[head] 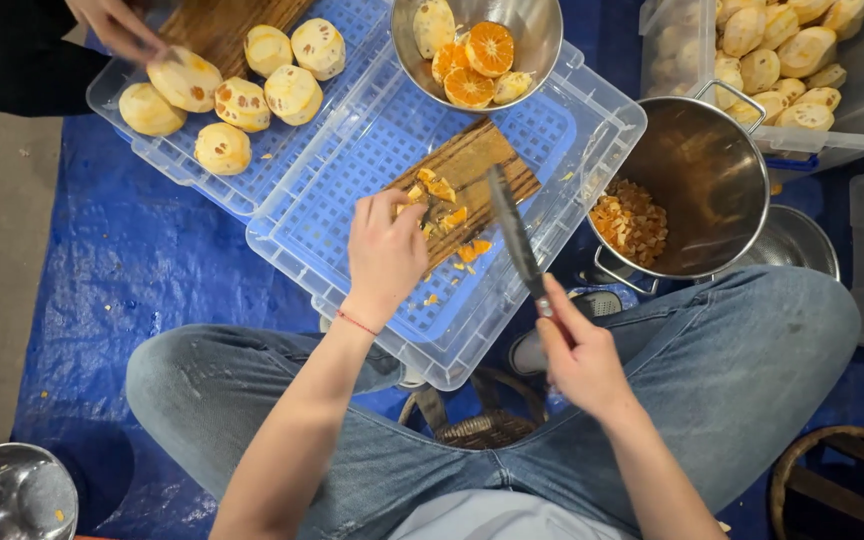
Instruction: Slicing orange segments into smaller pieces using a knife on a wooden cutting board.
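— What do the hands hold?
— The right hand (580,355) is clamped on a knife (515,238), blade over the board (472,170). The left hand (384,250) pinches orange pieces (440,190) on that board, which lies on an upturned crate (372,160).
— And nearby?
— A pot (702,170) of chopped bits at right.

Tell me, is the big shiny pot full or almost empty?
Almost empty. The steel pot holds only a small heap of chopped orange pieces at one side; bare metal shows across most of its inside.
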